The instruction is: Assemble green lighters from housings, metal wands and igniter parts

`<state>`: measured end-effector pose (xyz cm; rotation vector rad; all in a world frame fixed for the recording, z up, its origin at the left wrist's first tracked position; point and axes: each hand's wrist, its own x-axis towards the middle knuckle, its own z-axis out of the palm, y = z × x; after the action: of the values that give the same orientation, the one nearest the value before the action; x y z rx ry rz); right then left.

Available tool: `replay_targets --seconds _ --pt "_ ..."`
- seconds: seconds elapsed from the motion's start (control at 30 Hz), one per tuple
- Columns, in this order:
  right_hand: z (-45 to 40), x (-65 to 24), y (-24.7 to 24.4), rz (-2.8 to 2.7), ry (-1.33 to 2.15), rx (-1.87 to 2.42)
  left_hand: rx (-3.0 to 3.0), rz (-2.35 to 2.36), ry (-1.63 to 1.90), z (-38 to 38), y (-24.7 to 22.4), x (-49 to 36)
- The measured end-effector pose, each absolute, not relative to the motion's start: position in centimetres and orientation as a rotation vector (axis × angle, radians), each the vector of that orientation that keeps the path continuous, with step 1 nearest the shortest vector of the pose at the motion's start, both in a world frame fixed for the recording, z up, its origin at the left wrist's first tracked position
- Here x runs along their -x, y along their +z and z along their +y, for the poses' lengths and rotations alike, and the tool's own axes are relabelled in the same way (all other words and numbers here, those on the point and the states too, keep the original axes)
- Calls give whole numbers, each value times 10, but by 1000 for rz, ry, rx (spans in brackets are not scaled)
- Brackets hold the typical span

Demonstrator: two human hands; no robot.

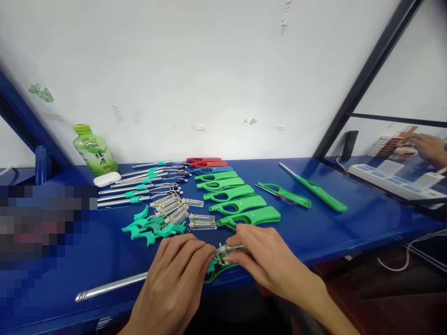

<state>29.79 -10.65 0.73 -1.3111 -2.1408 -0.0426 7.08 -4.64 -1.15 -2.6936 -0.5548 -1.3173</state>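
Observation:
Near the front edge of the blue table, my left hand is closed around the green lighter body where a long metal tube joins it; the tube sticks out to the left. My right hand pinches a clear fuel tank between thumb and forefinger, just above the open green shell. White wires show between the hands. Fingers hide much of the shell. Behind them lie more clear tanks, teal triggers and a row of green shells.
Metal tubes with wires lie at the left, near a green bottle and a white case. Red shells, an open lighter half and a whole lighter are farther back. Another person's hand shows beyond the power strip.

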Motion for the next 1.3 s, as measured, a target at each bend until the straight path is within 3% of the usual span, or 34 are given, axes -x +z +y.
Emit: replay_targets --seconds 0.37,0.7,1.3 --pt "-111 -299 10 -2064 181 1450 2659 -692 -1241 -50 -9 -57" --pt "-111 -300 2 -2029 37 1441 2606 -761 -1040 -53 -22 -49" --pt "-115 -307 1 -2072 91 1411 2618 -667 -980 -60 -19 -50"
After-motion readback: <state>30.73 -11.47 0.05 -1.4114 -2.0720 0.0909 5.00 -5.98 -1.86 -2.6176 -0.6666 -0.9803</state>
